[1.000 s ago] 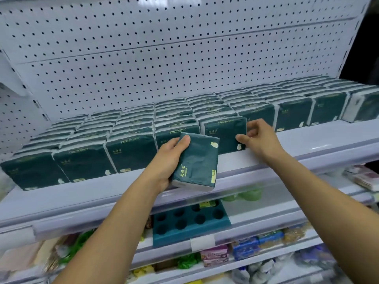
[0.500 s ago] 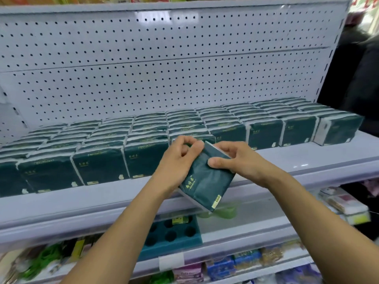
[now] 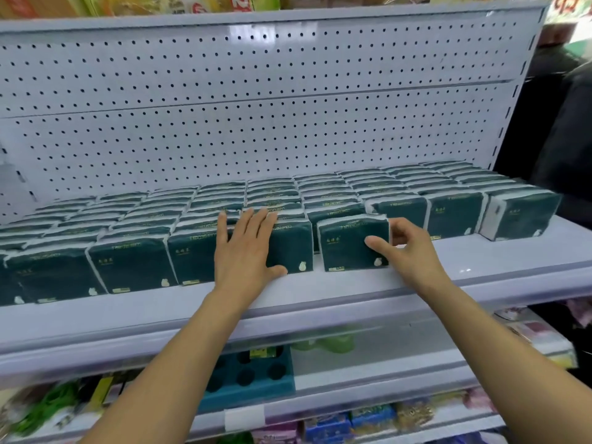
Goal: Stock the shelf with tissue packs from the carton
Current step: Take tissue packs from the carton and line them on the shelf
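Rows of dark green tissue packs [image 3: 134, 270] stand upright along the white shelf [image 3: 320, 293]. One dark green pack [image 3: 347, 243] stands at the front, right of centre, a little ahead of its row. My right hand [image 3: 407, 251] holds its right edge, thumb on the front face and fingers curled behind. My left hand [image 3: 246, 251] lies flat with straight fingers pressed against the front of the neighbouring pack [image 3: 294, 248]. The carton is out of view.
A white pegboard back panel [image 3: 256, 123] rises behind the packs. Lower shelves hold a teal foam tray with round holes [image 3: 253, 376], green items and colourful small packages [image 3: 352, 421]. A dark figure [image 3: 563, 129] stands at the right beyond the shelf end.
The pack that both hands held tilted in front of the shelf now stands upright on it. My left hand let go and moved onto the pack to the left.
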